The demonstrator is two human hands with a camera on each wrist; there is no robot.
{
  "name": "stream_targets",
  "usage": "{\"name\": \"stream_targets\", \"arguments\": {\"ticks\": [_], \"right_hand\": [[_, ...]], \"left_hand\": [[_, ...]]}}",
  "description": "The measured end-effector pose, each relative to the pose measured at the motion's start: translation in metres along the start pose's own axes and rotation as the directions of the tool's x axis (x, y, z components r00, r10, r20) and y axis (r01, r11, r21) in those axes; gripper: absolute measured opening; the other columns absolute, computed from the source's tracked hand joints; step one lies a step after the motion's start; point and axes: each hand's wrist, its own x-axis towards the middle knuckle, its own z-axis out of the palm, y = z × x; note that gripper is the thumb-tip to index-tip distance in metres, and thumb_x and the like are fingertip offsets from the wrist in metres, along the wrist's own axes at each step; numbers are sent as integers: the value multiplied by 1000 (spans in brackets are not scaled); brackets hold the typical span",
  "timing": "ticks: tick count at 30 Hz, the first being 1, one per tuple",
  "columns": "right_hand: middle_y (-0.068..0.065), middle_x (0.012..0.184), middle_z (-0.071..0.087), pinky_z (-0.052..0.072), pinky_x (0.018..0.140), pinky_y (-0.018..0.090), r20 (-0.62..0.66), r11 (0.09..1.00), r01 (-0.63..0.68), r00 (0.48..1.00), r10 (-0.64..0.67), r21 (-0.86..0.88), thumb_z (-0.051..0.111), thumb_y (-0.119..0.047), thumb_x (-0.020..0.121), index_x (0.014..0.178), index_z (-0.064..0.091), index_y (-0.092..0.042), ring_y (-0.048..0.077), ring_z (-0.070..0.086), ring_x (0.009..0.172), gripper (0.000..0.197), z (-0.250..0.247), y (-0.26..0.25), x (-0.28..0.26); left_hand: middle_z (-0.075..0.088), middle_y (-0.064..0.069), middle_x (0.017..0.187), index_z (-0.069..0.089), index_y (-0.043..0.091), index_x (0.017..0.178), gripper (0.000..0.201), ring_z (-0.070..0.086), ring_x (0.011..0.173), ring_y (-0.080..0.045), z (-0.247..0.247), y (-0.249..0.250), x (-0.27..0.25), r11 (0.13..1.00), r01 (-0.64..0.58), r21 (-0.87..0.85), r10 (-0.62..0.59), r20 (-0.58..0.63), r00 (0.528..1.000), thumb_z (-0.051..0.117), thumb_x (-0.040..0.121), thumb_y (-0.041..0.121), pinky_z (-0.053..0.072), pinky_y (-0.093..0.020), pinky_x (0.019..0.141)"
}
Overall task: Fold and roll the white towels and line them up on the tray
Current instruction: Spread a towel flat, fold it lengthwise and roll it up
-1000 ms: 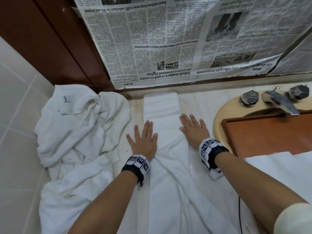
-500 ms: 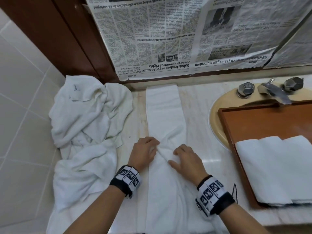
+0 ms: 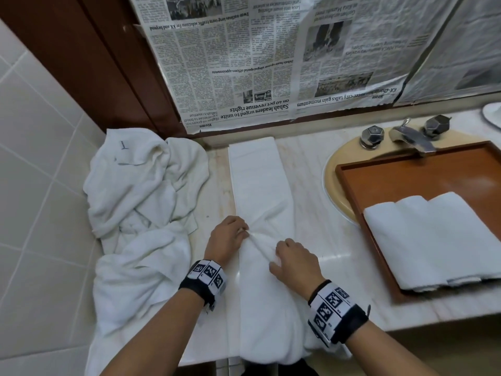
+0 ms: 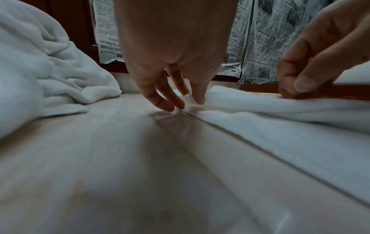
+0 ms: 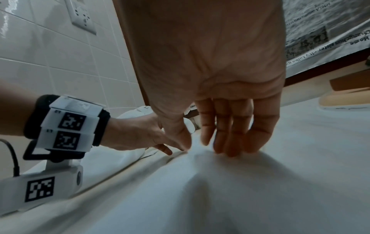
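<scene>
Both hands pinch the same raised ridge in the long towel (image 3: 259, 185). The left hand (image 3: 227, 238) has its fingers curled onto the towel's left edge, fingertips (image 4: 197, 99) closed narrowly on a bit of cloth. The right hand (image 3: 294, 263) gathers the fold from the other side, thumb set against fingers with cloth bunched under them; the right wrist view is too blurred to show how much cloth sits between them.

The towel lies as a narrow strip on the pale counter (image 3: 311, 191), its far end flat near the wall, its near end hanging over the counter's front edge and cut off from view.

The wooden tray (image 3: 406, 180) sits over the basin (image 3: 332, 185), its right side out of frame. In its near part lie folded white towels (image 3: 433, 234), side by side and touching; how many is hard to tell.

A loose heap of white towels (image 3: 141, 202) lies left of the strip, against the tiled wall (image 3: 35, 147). Newspaper (image 3: 271, 63) covers the wall behind, above the tap (image 3: 412, 137).
</scene>
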Motion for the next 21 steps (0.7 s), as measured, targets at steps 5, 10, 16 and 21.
{"name": "stream_targets", "arguments": {"ticks": [5, 10, 16, 21], "right_hand": [[0, 99, 49, 31, 62, 30, -39, 994, -106, 994, 106, 6, 49, -23, 94, 96, 48, -14, 23, 55, 94, 9, 12, -17, -5], [2, 88, 57, 37, 61, 30, 0, 973, -130, 991, 132, 193, 57, -28, 88, 90, 51, -13, 24, 54, 78, 16, 0, -30, -14], [9, 90, 61, 45, 65, 34, -13, 968, 3, 1000, 0, 250, 54, -24, 92, 93, 52, -8, 28, 58, 80, 16, 14, -63, -27], [6, 89, 50, 36, 57, 30, 56, 971, -52, 998, 40, 232, 49, -16, 94, 93, 41, -12, 23, 49, 76, 9, 51, -72, -26]], "left_hand": [[58, 8, 121, 73, 18, 99, 11, 61, 102, -13, -1, -1, -4, 1000, -5, -3, 5, 8, 1000, 64, 92, 18, 46, -28, 92], [58, 4, 120, 73, 14, 98, 11, 62, 98, -17, -6, -3, -7, 999, -48, -14, 48, 9, 999, 64, 91, 12, 47, -31, 94], [60, -5, 120, 74, 9, 99, 15, 61, 102, -21, -9, -10, -13, 997, -70, 41, 70, 15, 997, 62, 91, 6, 45, -29, 91], [63, -7, 113, 75, 7, 96, 20, 64, 99, -24, -10, -12, -14, 999, -12, 43, 12, 2, 1000, 58, 88, -2, 45, -24, 90]]}}
